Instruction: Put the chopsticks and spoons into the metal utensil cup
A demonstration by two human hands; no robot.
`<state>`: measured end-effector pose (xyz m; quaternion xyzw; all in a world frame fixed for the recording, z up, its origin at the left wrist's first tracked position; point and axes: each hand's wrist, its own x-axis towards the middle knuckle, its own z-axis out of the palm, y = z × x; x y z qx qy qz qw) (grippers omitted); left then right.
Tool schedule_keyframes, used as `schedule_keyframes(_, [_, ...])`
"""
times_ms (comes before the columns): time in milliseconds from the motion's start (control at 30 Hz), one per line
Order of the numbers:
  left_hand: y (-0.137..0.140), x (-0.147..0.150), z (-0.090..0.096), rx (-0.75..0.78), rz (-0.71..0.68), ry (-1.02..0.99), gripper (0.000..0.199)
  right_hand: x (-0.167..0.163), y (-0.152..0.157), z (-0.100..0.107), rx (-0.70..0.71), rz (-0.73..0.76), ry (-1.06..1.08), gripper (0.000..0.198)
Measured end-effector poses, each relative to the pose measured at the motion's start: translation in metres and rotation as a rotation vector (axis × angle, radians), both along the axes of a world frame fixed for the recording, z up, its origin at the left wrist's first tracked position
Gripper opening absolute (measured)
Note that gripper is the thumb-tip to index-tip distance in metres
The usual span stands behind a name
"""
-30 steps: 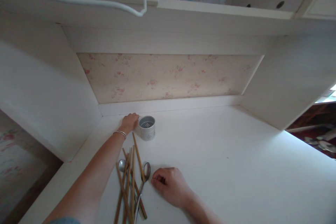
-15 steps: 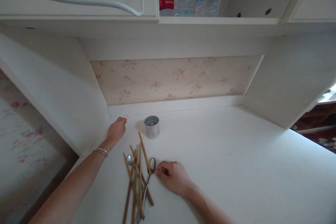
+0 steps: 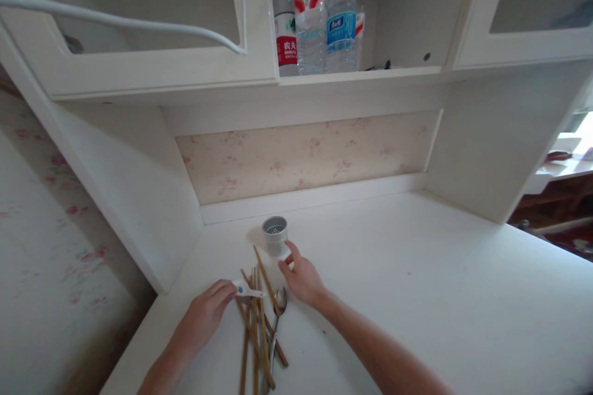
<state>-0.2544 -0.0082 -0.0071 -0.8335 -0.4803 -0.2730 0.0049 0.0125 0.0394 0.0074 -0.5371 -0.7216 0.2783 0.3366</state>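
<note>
My left hand (image 3: 204,316) is closed on a white ceramic spoon (image 3: 249,291) with a blue pattern, its bowl end at my fingers. The spoon hangs over the upper part of a loose pile of wooden chopsticks (image 3: 254,336). My right hand (image 3: 302,276) reaches to the lower right side of a grey perforated utensil holder (image 3: 275,237), thumb and forefinger apart. The forefinger is at the holder's side; whether it touches I cannot tell. A metal spoon (image 3: 280,302) lies at the right of the chopsticks, partly mixed in with them.
The white countertop (image 3: 393,296) runs back to a floral wall panel (image 3: 296,157). White side panels flank it. An overhead cabinet holds several plastic bottles (image 3: 310,18). A white cable (image 3: 139,24) crosses in front of a cabinet door.
My left hand has come back from the rear left corner to the chopsticks, bringing the ceramic spoon. My right hand has moved forward to the holder and its fingers have opened. The view has tilted up.
</note>
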Motion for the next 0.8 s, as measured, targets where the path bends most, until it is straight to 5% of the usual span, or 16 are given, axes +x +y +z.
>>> schedule_keyframes(200, [-0.014, 0.015, -0.002, -0.098, -0.094, -0.026, 0.022, -0.014, 0.033, 0.035, 0.079, -0.026, -0.265, 0.052])
schedule_keyframes(433, [-0.02, 0.021, -0.011, -0.126, -0.08, -0.124, 0.022, -0.01, 0.051, 0.034, 0.083, -0.046, -0.35, 0.031])
schedule_keyframes(800, [-0.019, 0.022, -0.009, -0.253, 0.092, -0.32, 0.028, 0.055, 0.0, 0.053, 0.25, -0.033, -0.126, 0.026])
